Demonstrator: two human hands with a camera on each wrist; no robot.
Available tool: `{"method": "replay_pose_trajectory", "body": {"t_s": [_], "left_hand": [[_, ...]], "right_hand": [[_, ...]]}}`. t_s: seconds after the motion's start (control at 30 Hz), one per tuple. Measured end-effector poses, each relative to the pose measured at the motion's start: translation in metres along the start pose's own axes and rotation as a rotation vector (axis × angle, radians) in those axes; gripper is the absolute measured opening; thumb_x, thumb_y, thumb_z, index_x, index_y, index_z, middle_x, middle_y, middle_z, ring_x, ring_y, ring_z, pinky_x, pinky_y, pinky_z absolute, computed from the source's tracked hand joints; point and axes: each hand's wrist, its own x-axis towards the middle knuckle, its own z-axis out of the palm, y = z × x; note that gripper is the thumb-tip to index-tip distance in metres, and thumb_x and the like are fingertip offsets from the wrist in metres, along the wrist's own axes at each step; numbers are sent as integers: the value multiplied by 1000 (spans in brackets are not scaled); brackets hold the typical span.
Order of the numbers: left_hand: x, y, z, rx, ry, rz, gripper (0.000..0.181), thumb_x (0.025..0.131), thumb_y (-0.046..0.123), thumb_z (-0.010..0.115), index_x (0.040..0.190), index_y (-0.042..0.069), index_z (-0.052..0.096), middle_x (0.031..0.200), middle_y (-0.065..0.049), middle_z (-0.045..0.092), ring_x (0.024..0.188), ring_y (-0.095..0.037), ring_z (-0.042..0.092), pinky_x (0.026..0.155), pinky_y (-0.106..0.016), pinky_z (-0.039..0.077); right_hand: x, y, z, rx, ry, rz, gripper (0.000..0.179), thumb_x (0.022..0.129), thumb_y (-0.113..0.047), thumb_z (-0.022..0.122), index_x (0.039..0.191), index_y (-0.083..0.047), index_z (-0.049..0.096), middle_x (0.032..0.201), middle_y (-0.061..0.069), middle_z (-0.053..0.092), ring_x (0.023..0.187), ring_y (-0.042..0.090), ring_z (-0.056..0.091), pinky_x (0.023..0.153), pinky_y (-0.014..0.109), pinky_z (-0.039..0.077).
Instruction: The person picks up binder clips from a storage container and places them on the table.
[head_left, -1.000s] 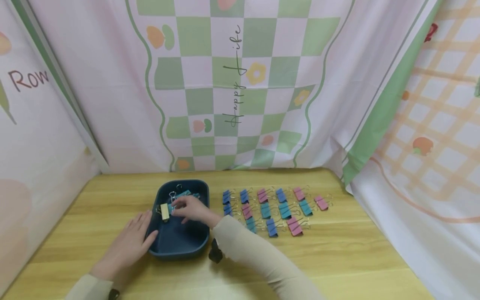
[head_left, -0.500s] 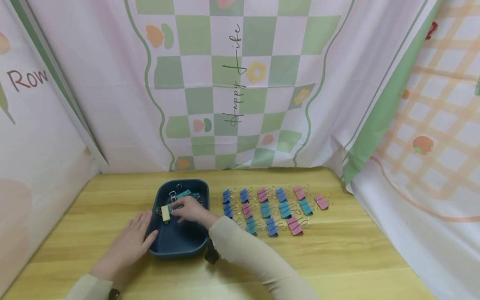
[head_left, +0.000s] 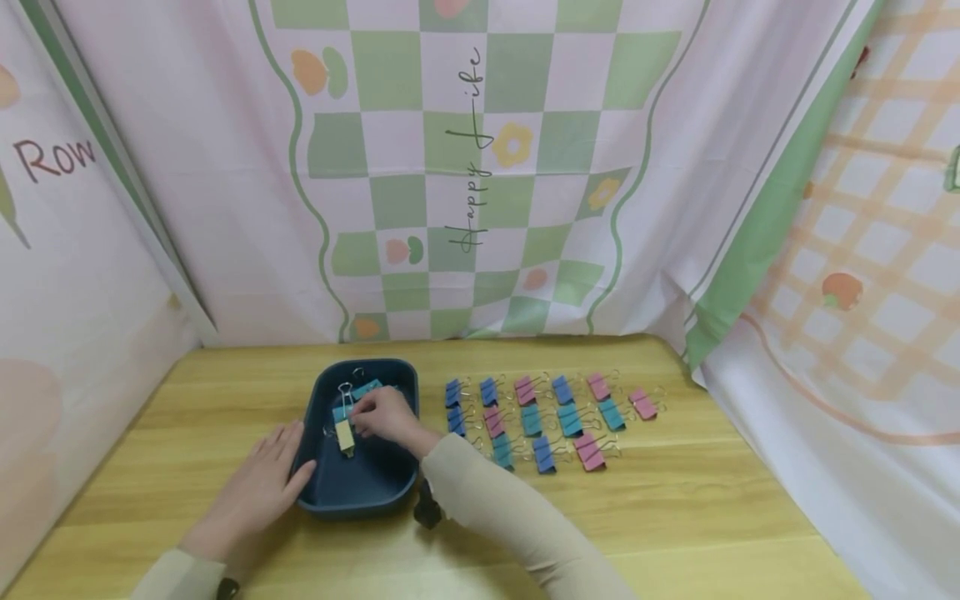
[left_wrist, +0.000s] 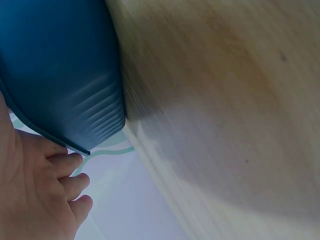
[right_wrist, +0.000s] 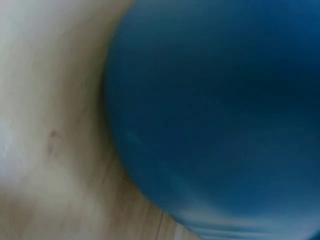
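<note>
A dark blue tray [head_left: 360, 504] stands on the wooden table, holding a pale yellow binder clip [head_left: 344, 437] and teal binder clips [head_left: 367, 389]. My right hand [head_left: 388, 414] reaches into it, thumb and index finger pinching at the upper end of the yellow clip; the exact contact is too small to make out. My left hand [head_left: 258, 479] rests along the tray's left rim with its fingers extended and thumb at the edge. In the left wrist view, the left fingers [left_wrist: 75, 185] lie by the rim. The right wrist view shows only the tray's outer wall [right_wrist: 210, 110] and tabletop.
Right of the tray lie rows of binder clips: blue ones [head_left: 543, 456], pink ones [head_left: 591, 452] and teal ones [head_left: 570, 421], handles toward the right. A patterned curtain [head_left: 472, 167] hangs behind the table [head_left: 600, 533], with more cloth at both sides.
Inside the tray, the yellow clip has shifted right and toward me, and my right fingers have drawn closer together. My left hand and the clips on the table have stayed put.
</note>
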Motion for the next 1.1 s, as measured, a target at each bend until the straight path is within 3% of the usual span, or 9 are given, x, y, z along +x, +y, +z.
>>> {"method": "replay_pose_trajectory", "body": {"t_s": [0.3,0.57,0.8,0.97,1.1], "left_hand": [[-1,1,-1,-5,6,3,63,97,32,44,137,-13,28,142,-29,26,129,-46,23,104,-56,18],[-2,3,-2,-10,9,4,62,97,32,44,137,-14,28,142,-30,26,129,-46,23,104,-56,19],[-2,4,-3,-13,-22,-20,65,97,35,42,138,-13,26,143,-29,25,129,-46,21,104,-56,18],[-2,4,-3,-17,-23,-21,65,98,35,41,138,-13,26,143,-29,24,129,-46,21,104,-56,17],[-1,4,-4,-19,-24,-22,64,97,35,42,138,-13,26,143,-29,24,129,-46,21,104,-56,17]], "right_hand": [[-2,-1,-11,-12,27,-24,13,84,-1,62,96,1,66,72,1,63,61,12,62,58,25,53],[-10,-7,-33,127,39,-75,15,85,3,60,98,9,63,75,7,64,65,17,64,68,37,55],[-17,-9,-57,189,50,-35,17,88,-3,59,101,8,61,81,8,62,71,17,64,75,39,54],[-23,-15,-74,298,66,-36,18,89,0,57,102,13,59,81,12,61,73,21,64,78,43,52],[-24,-14,-89,382,92,-60,18,89,4,56,103,15,56,81,15,61,69,19,63,75,40,53]]}}
